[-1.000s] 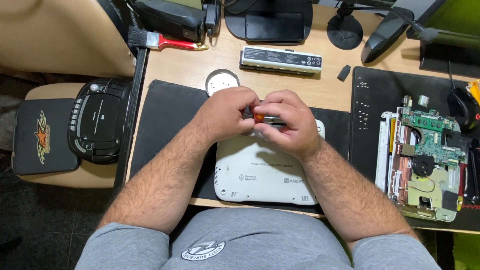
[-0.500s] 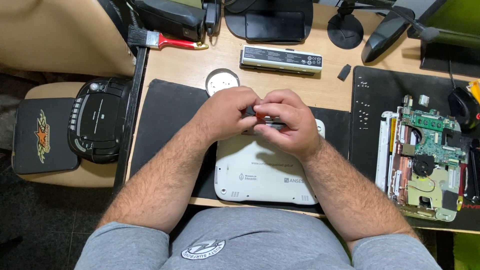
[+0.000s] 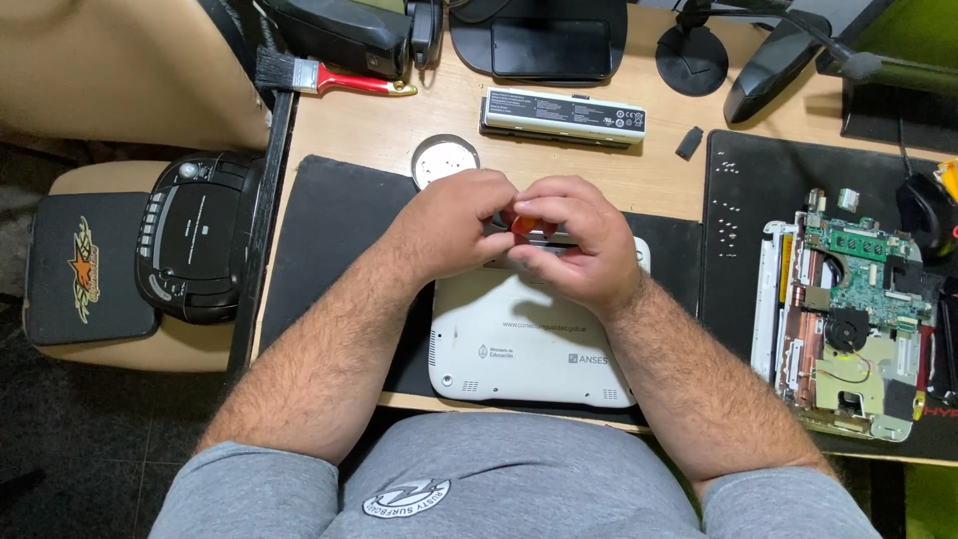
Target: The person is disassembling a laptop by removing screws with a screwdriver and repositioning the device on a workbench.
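Screwdriver, small with an orange-red handle, is being pinched between the left hand and right hand, both curled tightly around it above a closed white netbook. That netbook is lying on a black mat near the wooden desk's front edge. To the right, an opened netbook is showing its green circuit board. Farther back are sitting a round tin, a long labelled battery pack and a red-handled brush. Left of the desk, a black radio is resting on a stool.
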